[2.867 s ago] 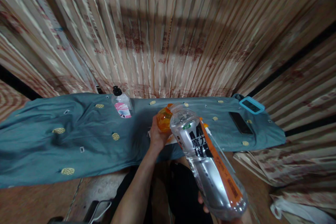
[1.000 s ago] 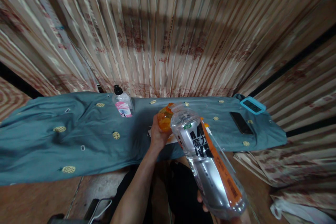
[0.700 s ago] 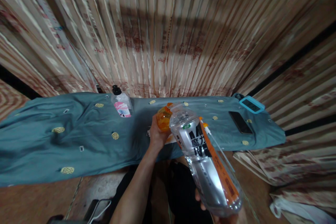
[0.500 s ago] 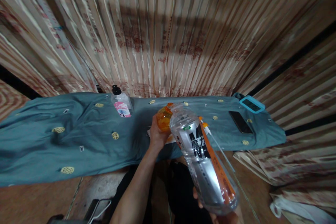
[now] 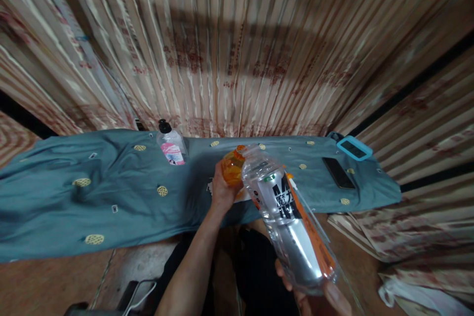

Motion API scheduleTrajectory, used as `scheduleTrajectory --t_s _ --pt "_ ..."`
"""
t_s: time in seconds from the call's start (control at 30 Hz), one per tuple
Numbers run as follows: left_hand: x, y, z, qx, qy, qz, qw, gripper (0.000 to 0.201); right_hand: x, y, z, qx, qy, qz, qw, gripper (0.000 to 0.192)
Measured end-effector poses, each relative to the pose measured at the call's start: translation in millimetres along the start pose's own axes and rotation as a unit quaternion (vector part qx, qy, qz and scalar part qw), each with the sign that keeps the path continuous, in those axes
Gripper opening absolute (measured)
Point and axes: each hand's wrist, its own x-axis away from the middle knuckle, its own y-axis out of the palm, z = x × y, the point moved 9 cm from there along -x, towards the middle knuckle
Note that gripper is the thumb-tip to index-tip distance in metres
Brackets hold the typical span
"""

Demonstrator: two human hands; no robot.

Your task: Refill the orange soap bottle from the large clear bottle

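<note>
Rear: striped curtain (image 5: pixel 229 59) w/ reddish prints, hung in folds across full width. In front of curtain: blue-green cloth (image 5: pixel 140 217) w/ yellow pineapple prints, spread over long, narrow surface. Below, at btm edge of view: brown floor (image 5: pixel 55 276).

L hand (image 5: pixel 223 195): placed nr middle of cloth. Fingers wrapped around orange bottle (image 5: pixel 232 167), gripping from near side; far fingertips hidden. Orange bottle: located left of clear bottle (image 5: pixel 292 237), neck twd curtain. Base hidden by hand; resting on cloth or lifted, can't tell. Under wrist side: white paper (image 5: pixel 242 195), partly covered.

R hand (image 5: pixel 314 301): at btm of view, right of center. Fingers narrowed round base end of clear bottle, thumb on right side, other fingertips on left. Clear bottle: w/ silver label, black lettering & orange stripe; tilted, neck end up-left at mouth of orange bottle. Touching or just apart: can't tell.

Behind clear bottle, along right edge: thin pale stick (image 5: pixel 314 219), partly hidden.

On cloth, left of L hand: pump bottle (image 5: pixel 173 147), upright, w/ black top & pink label. On cloth, far right: black phone (image 5: pixel 337 173), lying flat; just beyond, blue-framed device (image 5: pixel 354 148) w/ dark screen.
</note>
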Motion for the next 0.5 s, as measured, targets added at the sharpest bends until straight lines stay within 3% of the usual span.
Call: scheduleTrajectory --t_s 0.5 --pt "-0.5 -2.1 -1.0 -0.040 0.012 0.013 0.999 0.062 1.9 -15.2 4.3 0.043 -0.021 0.016 0.999 0.055"
